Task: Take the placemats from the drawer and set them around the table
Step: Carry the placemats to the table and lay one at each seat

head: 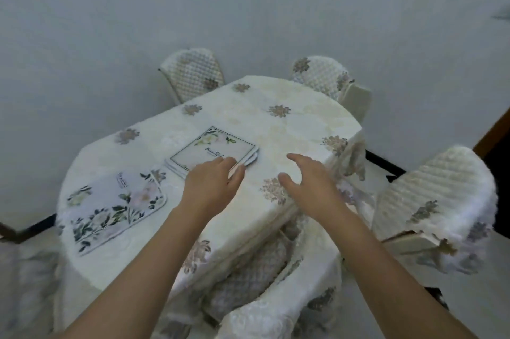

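**Placemats: one laid, stack waiting at centre frame**

You're working partway through, as I read it. One placemat (pixel 116 206) is lying flat on the table (pixel 289 129) at lower left of the frame, so that setting looks done. The rest are sitting as a stack (pixel 214 151) at centre frame; I can't count the layers, several edges are showing at its right corner.

Your left hand (pixel 212 187) is resting on the stack's near edge, fingers together and curled over it; whether it's actually pinching the top mat, I can't tell. Your right hand (pixel 306 181) is hovering just right of the stack, fingers loosely spread, holding nothing.

Count: one laid mat, one stack, four chairs showing — two at top (pixel 193 74) (pixel 323 76), one at right (pixel 436 195), one at bottom centre (pixel 248 283). Judging by chairs, at least three settings are remaining. No drawer in view.
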{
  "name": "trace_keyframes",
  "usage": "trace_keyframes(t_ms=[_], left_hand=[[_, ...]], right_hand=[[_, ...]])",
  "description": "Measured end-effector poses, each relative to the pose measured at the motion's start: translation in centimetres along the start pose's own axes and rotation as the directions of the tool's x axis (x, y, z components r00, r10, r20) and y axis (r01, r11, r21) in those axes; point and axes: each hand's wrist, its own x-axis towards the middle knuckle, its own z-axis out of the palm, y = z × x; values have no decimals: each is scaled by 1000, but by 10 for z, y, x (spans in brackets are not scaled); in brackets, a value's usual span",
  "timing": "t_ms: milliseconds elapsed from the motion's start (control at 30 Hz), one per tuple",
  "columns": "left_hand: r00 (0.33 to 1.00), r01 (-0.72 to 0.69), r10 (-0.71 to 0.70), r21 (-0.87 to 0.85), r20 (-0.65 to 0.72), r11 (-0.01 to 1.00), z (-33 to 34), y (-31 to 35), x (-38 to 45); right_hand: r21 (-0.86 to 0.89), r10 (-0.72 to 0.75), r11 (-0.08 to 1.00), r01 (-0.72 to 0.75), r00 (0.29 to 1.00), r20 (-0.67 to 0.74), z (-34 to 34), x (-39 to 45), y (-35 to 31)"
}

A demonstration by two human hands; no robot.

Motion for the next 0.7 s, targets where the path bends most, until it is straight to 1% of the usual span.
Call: trace_keyframes(t_ms=[67, 167, 267, 400, 533, 633, 700], left_hand=[[998, 52, -52, -13, -46, 999, -8, -23, -4], [991, 89, -95, -67, -93, 994, -10, -48, -12], [989, 113, -123, -124, -80, 986, -6, -63, -22], [980, 190, -195, -77, -49, 979, -9, -91, -37], [952, 304, -304, -12, -39, 953, -15, -120, -43], [927, 374, -373, 14, -44, 927, -14, -121, -38], [917, 398, -397, 22, -37, 917, -6, -110, -28]], right_hand=[[-16, -64, 998, 65, 997, 31, 9, 11, -22], [-52, -150, 987, 153, 987, 58, 26, 19, -47], [-73, -179, 980, 185, 980, 83, 45, 28, -60], [-44, -237, 969, 244, 963, 126, 74, 44, -80], [-14, -340, 937, 349, 921, 191, 101, 64, -99], [20, -384, 921, 390, 896, 222, 108, 83, -101], [39, -402, 914, 404, 885, 237, 105, 94, -89]])
